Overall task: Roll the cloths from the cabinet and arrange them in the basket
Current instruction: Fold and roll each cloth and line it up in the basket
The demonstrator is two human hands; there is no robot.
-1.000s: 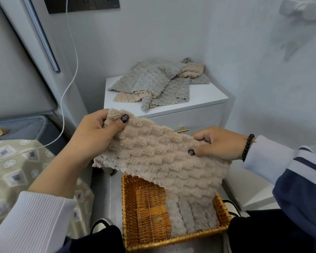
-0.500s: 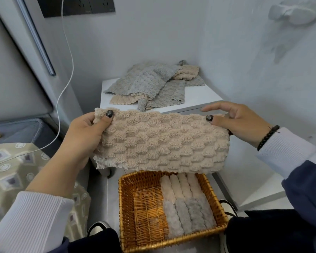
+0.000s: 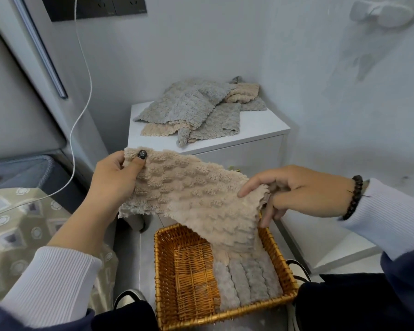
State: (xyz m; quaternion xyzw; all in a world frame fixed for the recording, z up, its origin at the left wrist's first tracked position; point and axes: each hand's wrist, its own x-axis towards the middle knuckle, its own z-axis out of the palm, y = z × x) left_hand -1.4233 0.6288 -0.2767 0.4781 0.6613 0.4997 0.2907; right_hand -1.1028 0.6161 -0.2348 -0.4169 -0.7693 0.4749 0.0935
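A beige fluffy cloth (image 3: pixel 196 199) hangs spread between my hands above the wicker basket (image 3: pixel 167 259). My left hand (image 3: pixel 115 177) pinches its upper left corner, thumb on top. My right hand (image 3: pixel 294 189) holds the cloth's right edge, with the index finger stretched over the cloth and the other fingers behind it. The cloth's lower edge droops into the basket. Several rolled grey and beige cloths (image 3: pixel 246 278) lie side by side in the basket's right half. A loose pile of grey and beige cloths (image 3: pixel 196 108) lies on the white cabinet (image 3: pixel 256 130).
The basket sits on the floor between my knees, with my shoes (image 3: pixel 299 271) beside it. A bed with a patterned cover (image 3: pixel 22 225) is at left. A white cable (image 3: pixel 81 96) hangs from a wall socket. Walls close in behind and to the right of the cabinet.
The cloth was held level and stretched wide half a second ago. Now my right hand has dropped lower, so the cloth slants and its lower right edge sags into the basket.
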